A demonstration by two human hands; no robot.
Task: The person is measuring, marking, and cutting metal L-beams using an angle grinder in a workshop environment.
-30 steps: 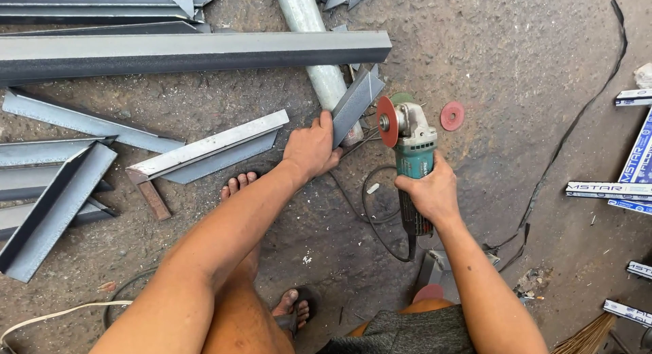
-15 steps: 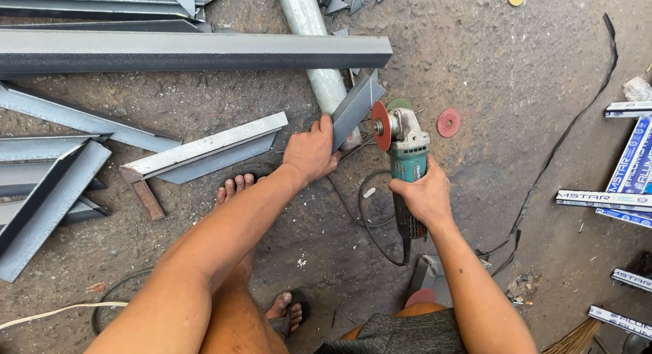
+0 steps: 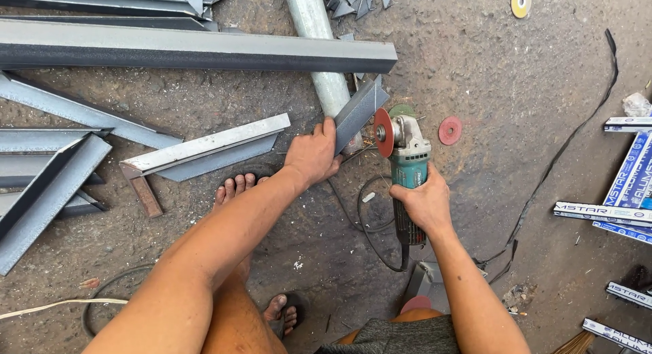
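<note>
Your left hand [image 3: 314, 157] is clamped around the lower end of a short steel angle offcut [image 3: 360, 111], which leans tilted across the galvanised pipe [image 3: 319, 48] near frame centre, its free end pointing toward one o'clock. Your right hand [image 3: 424, 204] is wrapped fully around the body of the teal angle grinder [image 3: 407, 167], with the reddish disc [image 3: 383, 132] standing on edge just beside the offcut's right face; whether it touches the steel can't be told.

To grind well here, I'd judge the main need is a steadier workpiece: press the offcut down hard onto the pipe so it can't roll or chatter. Keep your left fingers well back toward seven o'clock, away from the disc. Hold the disc square to the edge, let it bite with light pressure, and don't twist it in the cut. The black power cord [image 3: 370, 225] loops on the ground at six o'clock of the grinder, near your sandalled foot [image 3: 234, 187]; keep it behind the tool. A spare red disc [image 3: 449, 130] lies at three o'clock.
</note>
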